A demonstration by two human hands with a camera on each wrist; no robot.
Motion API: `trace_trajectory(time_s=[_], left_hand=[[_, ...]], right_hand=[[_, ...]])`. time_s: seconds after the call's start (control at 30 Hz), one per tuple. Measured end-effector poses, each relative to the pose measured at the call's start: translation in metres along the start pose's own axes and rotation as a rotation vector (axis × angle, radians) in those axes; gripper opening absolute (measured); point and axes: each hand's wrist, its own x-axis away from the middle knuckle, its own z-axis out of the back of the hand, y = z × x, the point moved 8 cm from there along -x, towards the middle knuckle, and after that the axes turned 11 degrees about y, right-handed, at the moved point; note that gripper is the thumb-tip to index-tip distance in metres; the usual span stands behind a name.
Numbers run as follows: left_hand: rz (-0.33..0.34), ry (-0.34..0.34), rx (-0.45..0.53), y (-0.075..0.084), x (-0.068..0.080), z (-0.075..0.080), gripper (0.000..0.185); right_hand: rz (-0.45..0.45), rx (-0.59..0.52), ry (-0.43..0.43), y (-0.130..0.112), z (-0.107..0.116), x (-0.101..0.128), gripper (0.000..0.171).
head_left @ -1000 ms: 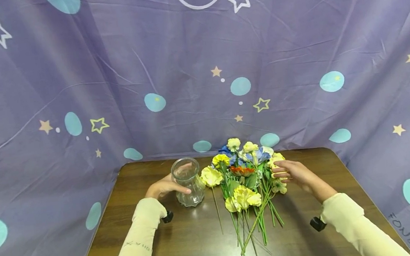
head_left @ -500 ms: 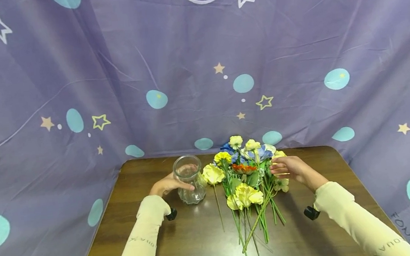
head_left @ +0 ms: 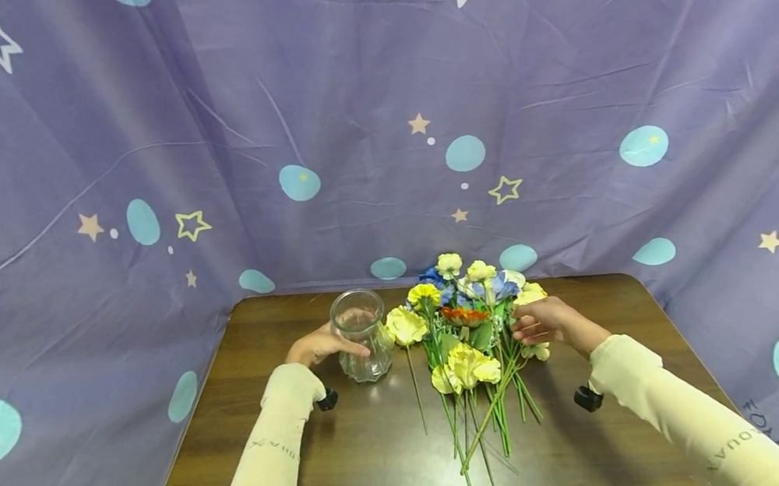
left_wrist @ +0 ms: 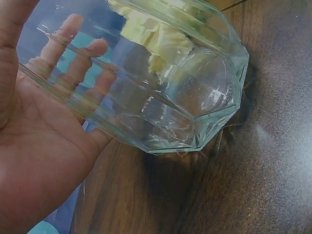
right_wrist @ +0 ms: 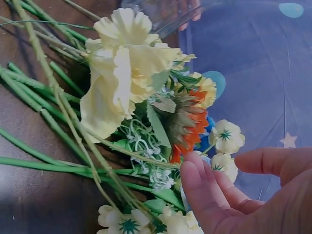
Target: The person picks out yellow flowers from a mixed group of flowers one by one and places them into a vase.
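A clear glass vase (head_left: 367, 364) stands upright on the brown worktop (head_left: 382, 455), wrapped by the left hand (head_left: 318, 345), thumb across the near side and fingers around behind. The right hand (head_left: 554, 323) is at the right edge of a heap of artificial flowers, its thumb and loosely bent fingers parted; whether the fingertips touch a bloom or stem cannot be told. The heap lies between the hands: a pale yellow flower (head_left: 406, 325) just beside the vase, then an orange flower (head_left: 465, 316), blue flowers (head_left: 496, 288) and a ruffled yellow flower (head_left: 468, 365), with green stems (right_wrist: 44, 112) crossing towards the near edge. Dark lettering runs along the right sleeve (head_left: 688, 414) and left sleeve (head_left: 266, 462), too small to read surely; handwriting on the purple backdrop (head_left: 365, 132) is partly covered. Through the vase's walls show fingers and yellow petals beyond.
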Motion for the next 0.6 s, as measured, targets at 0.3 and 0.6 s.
trace_trajectory(time_s=[0.3, 0.6], left_hand=[[-0.014, -0.022, 0.004, -0.002, -0.002, 0.0, 0.082], [-0.03, -0.037, 0.025, 0.001, 0.001, -0.002, 0.083]], right_hand=[[-0.033, 0.029, -0.004, 0.009, -0.002, 0.003, 0.046], [-0.016, 0.054, -0.03, 0.003, -0.014, 0.003, 0.053]])
